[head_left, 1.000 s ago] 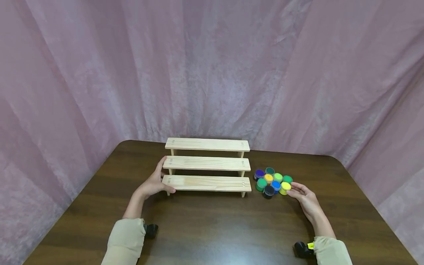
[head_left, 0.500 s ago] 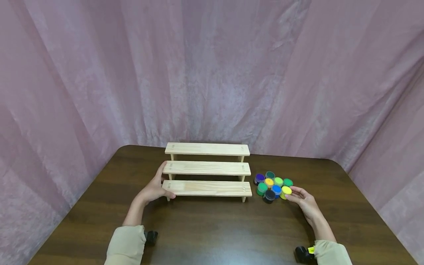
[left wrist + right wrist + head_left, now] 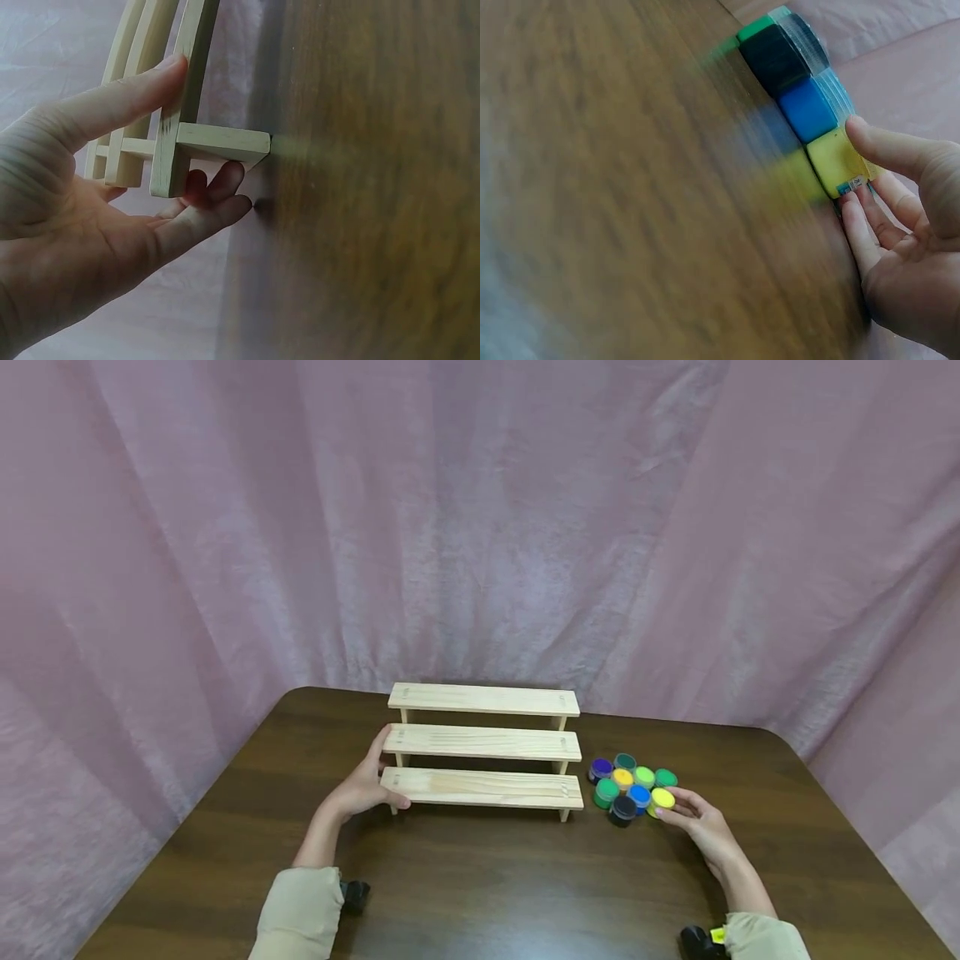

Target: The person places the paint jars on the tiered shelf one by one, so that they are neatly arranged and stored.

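A three-tier wooden display stand (image 3: 483, 742) of pale wood stands upright on the table. My left hand (image 3: 362, 789) grips its left end. In the left wrist view the thumb (image 3: 124, 97) lies on the lowest tier's front board, with the other fingers behind and under it. To the right of the stand is a tight cluster of small paint pots with coloured lids. At its near right edge, my right hand (image 3: 708, 833) pinches a yellow paint pot (image 3: 836, 161) between thumb and fingers. That pot stands on the table beside a blue pot (image 3: 808, 109).
The other pots include a black one (image 3: 622, 811), a purple one (image 3: 600, 768), an orange one (image 3: 622, 779) and several greens (image 3: 607, 792). All stand on a dark brown wooden table (image 3: 480, 885). A pink curtain (image 3: 480, 527) hangs behind the table's far edge.
The head view has shifted slightly, so everything sits a little lower and further right. Both hands keep their places, on the stand's left end and at the yellow paint pot.
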`<state>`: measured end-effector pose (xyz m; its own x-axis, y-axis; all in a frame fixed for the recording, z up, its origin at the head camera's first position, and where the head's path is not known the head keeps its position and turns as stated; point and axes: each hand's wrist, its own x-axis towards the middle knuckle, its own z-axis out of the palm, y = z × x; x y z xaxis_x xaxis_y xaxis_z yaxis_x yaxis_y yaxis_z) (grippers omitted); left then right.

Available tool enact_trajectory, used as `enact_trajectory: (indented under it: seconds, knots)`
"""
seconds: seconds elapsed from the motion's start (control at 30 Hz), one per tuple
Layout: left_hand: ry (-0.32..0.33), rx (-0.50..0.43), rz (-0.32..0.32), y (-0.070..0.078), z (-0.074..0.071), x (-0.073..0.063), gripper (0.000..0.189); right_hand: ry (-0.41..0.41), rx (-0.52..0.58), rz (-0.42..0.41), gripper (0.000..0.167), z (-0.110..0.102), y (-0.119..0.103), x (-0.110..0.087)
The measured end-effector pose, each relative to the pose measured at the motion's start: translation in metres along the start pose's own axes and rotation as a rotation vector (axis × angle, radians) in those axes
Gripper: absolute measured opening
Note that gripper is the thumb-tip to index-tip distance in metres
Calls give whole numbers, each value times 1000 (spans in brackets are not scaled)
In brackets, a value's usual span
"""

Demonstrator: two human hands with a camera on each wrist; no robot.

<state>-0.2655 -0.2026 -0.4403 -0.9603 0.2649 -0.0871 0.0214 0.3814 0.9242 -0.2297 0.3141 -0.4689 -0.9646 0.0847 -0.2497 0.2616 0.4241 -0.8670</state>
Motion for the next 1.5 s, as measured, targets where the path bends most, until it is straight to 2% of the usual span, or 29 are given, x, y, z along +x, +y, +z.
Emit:
enact_trajectory:
  seconds: [0.63, 0.97, 1.3, 1.5]
  knots:
    - [9, 10, -4, 3, 1, 0, 131, -7, 37, 37, 77, -5, -1, -2]
    - [27, 13, -16, 1, 2, 0, 130, -40, 221, -1, 67, -10, -2, -2]
    - [31, 26, 2, 3, 2, -2, 131, -54, 217, 7, 66, -12, -3, -7]
    - [58, 62, -3, 2, 0, -2, 130, -30, 210, -20, 57, -13, -6, -8]
